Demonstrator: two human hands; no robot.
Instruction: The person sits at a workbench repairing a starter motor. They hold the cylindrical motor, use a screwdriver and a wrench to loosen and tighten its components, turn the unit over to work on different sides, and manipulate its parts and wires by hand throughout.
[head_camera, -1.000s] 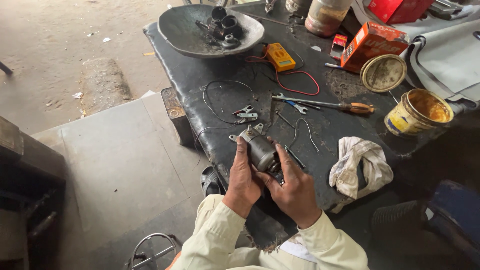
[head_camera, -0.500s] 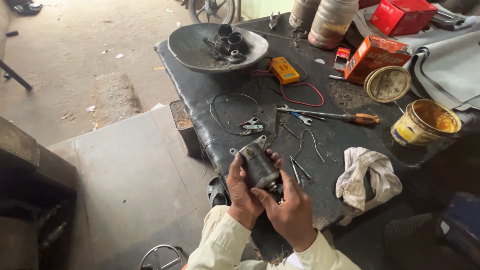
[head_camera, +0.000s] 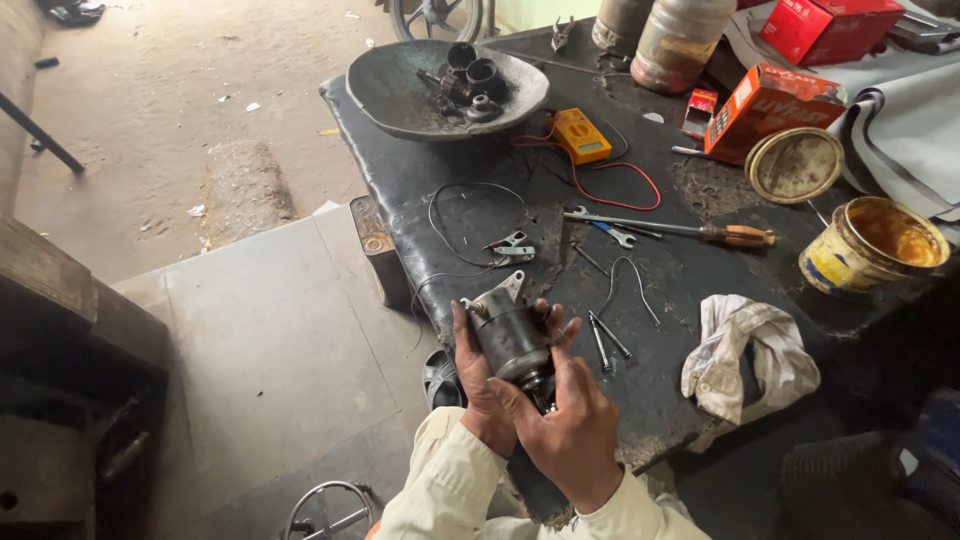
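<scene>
I hold a small dark cylindrical motor (head_camera: 508, 335) with a silver bracket at its far end, above the near edge of a black workbench (head_camera: 690, 270). My left hand (head_camera: 478, 385) grips the motor body from the left side. My right hand (head_camera: 565, 425) closes over its near end from below and the right. Just right of the motor lie thin metal rods (head_camera: 606, 340) and a bent wire (head_camera: 630, 285). Cream sleeves cover both of my forearms.
On the bench: a white rag (head_camera: 745, 355), a screwdriver (head_camera: 680, 230), a small wrench (head_camera: 612, 232), a yellow multimeter (head_camera: 582, 135) with red lead, a grey dish (head_camera: 445, 90) of dark parts, an open yellow tin (head_camera: 880, 245), its lid (head_camera: 795, 165), an orange box (head_camera: 765, 105). Tiled floor lies left.
The motor and both hands have come nearer to me, toward the bench's near edge. My right hand has shifted to cover the motor's near end.
</scene>
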